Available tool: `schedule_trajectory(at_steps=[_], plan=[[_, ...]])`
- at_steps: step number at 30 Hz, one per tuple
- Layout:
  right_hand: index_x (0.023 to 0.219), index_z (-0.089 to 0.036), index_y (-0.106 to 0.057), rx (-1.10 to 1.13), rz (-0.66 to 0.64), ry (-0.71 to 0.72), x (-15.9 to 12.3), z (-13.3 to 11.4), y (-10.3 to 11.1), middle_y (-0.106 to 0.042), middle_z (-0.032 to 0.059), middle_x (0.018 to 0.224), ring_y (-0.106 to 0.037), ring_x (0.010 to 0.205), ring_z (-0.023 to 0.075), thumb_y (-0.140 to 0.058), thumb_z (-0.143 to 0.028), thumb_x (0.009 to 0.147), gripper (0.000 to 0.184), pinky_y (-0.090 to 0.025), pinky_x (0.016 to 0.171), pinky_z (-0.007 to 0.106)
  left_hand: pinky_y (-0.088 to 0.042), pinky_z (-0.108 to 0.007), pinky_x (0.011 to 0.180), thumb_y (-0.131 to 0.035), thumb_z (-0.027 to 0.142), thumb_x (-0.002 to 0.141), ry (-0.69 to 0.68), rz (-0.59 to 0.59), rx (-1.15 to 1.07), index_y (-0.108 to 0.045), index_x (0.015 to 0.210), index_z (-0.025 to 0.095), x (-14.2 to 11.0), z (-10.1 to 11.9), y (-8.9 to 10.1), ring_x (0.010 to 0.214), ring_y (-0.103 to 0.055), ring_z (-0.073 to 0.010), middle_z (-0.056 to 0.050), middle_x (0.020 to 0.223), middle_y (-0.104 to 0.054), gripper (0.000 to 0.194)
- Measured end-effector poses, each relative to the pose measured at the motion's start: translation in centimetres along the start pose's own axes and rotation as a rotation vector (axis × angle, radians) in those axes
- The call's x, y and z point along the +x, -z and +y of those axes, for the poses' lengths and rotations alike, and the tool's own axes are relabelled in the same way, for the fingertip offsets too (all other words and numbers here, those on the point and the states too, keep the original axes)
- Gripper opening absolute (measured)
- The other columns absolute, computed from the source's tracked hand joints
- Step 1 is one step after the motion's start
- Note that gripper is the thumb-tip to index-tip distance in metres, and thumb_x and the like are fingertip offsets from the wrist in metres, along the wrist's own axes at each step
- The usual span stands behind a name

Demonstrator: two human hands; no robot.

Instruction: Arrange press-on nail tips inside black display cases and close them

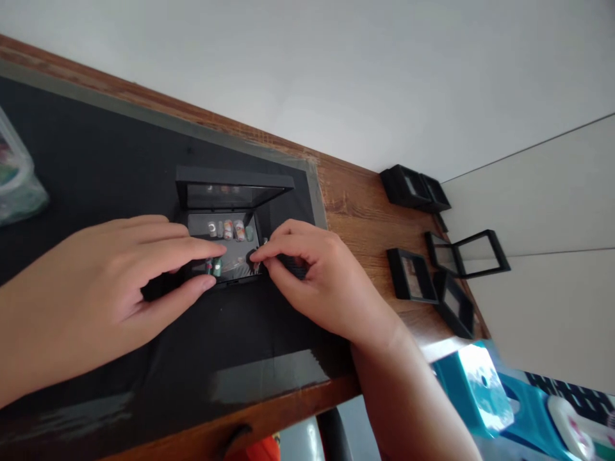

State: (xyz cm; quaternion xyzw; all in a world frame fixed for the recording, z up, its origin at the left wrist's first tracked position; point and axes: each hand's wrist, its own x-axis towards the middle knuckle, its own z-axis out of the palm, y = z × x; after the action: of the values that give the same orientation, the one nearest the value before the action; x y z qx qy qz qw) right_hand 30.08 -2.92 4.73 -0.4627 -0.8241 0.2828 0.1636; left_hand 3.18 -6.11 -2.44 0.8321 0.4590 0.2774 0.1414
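Note:
A black hinged display box [235, 179] lies on the dark mat with its lid raised. On its grey inside, a row of small decorated press-on nails [228, 229] runs along the far side, and a green press-on nail [218, 267] with another lies at the near left. My left hand [129, 275] rests over the box's left end, thumb and index finger apart on either side of those near nails; whether it touches them is unclear. At the right end, my right hand [312, 269] pinches thumb and index finger together around something tiny, mostly covered by the fingertips.
Black frame boxes stand on the wooden table's right side, one closed box [412, 275] and one open box [468, 253] among them. At the left edge sits a clear plastic container [19, 173]. A blue plastic object [473, 387] is at the lower right, beyond my right forearm.

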Motion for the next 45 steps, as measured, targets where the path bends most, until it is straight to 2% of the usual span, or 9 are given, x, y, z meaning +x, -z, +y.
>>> schedule_trajectory(at_steps=[5,12,18,22,26,32,37,42,45], plan=[[0.104,-0.020,-0.088,-0.073,0.017,0.030,-0.3,-0.3,-0.1,-0.082,0.0044,0.110,-0.076,0.094,0.0159,-0.065,-0.007,0.099,0.027,-0.055,0.079,0.029,-0.063,-0.047,0.103,-0.052,0.050,0.108,-0.006,-0.008,-0.009,-0.071,0.135,0.042,0.1,0.1,0.1,0.105,-0.077,-0.0253,0.005,0.120,-0.081,0.034],[0.105,-0.018,-0.086,-0.059,0.006,0.103,-0.5,-0.7,-0.6,-0.086,0.0058,0.110,-0.079,0.099,0.0196,-0.064,-0.008,0.100,0.024,-0.060,0.085,0.033,-0.064,-0.047,0.108,-0.053,0.053,0.106,0.000,-0.014,-0.022,-0.073,0.133,0.041,0.3,-0.1,0.3,0.106,-0.078,-0.0257,0.006,0.121,-0.082,0.035],[0.109,-0.018,-0.085,-0.137,0.096,0.136,-0.7,-1.3,-1.4,-0.087,0.0051,0.109,-0.078,0.095,0.0208,-0.062,-0.008,0.099,0.027,-0.061,0.085,0.035,-0.063,-0.044,0.110,-0.054,0.053,0.106,0.022,-0.023,-0.041,-0.070,0.136,0.045,0.1,-0.1,0.3,0.105,-0.077,-0.0233,0.008,0.120,-0.081,0.034],[0.106,-0.017,-0.084,-0.124,0.131,0.170,-0.6,-1.6,-2.1,-0.087,0.0036,0.105,-0.077,0.091,0.0188,-0.066,-0.010,0.100,0.021,-0.059,0.085,0.033,-0.064,-0.042,0.103,-0.054,0.055,0.106,0.027,-0.011,-0.050,-0.070,0.133,0.046,-0.2,-0.2,0.4,0.101,-0.077,-0.0220,0.009,0.116,-0.081,0.032],[0.111,-0.016,-0.083,-0.111,0.167,0.218,-0.3,-1.2,-2.7,-0.088,0.0041,0.106,-0.077,0.091,0.0177,-0.067,-0.011,0.102,0.019,-0.058,0.087,0.033,-0.064,-0.044,0.103,-0.053,0.057,0.105,0.037,-0.025,-0.028,-0.071,0.135,0.047,0.0,-0.3,0.3,0.101,-0.077,-0.0232,0.010,0.120,-0.081,0.035],[0.116,-0.018,-0.081,-0.112,0.194,0.192,-0.1,-0.7,-3.3,-0.087,0.0049,0.103,-0.077,0.092,0.0191,-0.070,-0.018,0.103,0.017,-0.059,0.089,0.035,-0.067,-0.045,0.097,-0.053,0.061,0.104,0.052,-0.017,-0.012,-0.071,0.134,0.048,-0.2,-0.7,0.3,0.100,-0.078,-0.0249,0.008,0.119,-0.083,0.037],[0.115,-0.019,-0.081,-0.051,0.206,0.172,-0.2,-0.8,-2.1,-0.086,0.0057,0.106,-0.078,0.096,0.0195,-0.071,-0.019,0.103,0.016,-0.061,0.090,0.035,-0.067,-0.041,0.092,-0.053,0.063,0.104,0.063,-0.011,-0.002,-0.071,0.131,0.047,-0.3,-0.6,0.5,0.095,-0.077,-0.0230,0.008,0.116,-0.081,0.036],[0.115,-0.018,-0.081,-0.026,0.071,0.106,-0.4,-0.4,0.6,-0.083,0.0033,0.102,-0.077,0.091,0.0167,-0.083,-0.024,0.095,0.021,-0.057,0.074,0.028,-0.066,-0.039,0.088,-0.055,0.063,0.104,0.051,-0.023,-0.010,-0.072,0.127,0.049,0.1,-0.5,0.5,0.091,-0.076,-0.0203,0.010,0.111,-0.081,0.032],[0.124,-0.020,-0.079,-0.047,0.039,0.120,-0.5,0.1,1.1,-0.085,0.0028,0.108,-0.078,0.097,0.0187,-0.087,-0.024,0.092,0.033,-0.060,0.085,0.031,-0.067,-0.040,0.084,-0.055,0.062,0.103,0.046,-0.001,-0.002,-0.072,0.126,0.048,0.1,-0.5,0.5,0.089,-0.076,-0.0207,0.009,0.109,-0.081,0.032]])
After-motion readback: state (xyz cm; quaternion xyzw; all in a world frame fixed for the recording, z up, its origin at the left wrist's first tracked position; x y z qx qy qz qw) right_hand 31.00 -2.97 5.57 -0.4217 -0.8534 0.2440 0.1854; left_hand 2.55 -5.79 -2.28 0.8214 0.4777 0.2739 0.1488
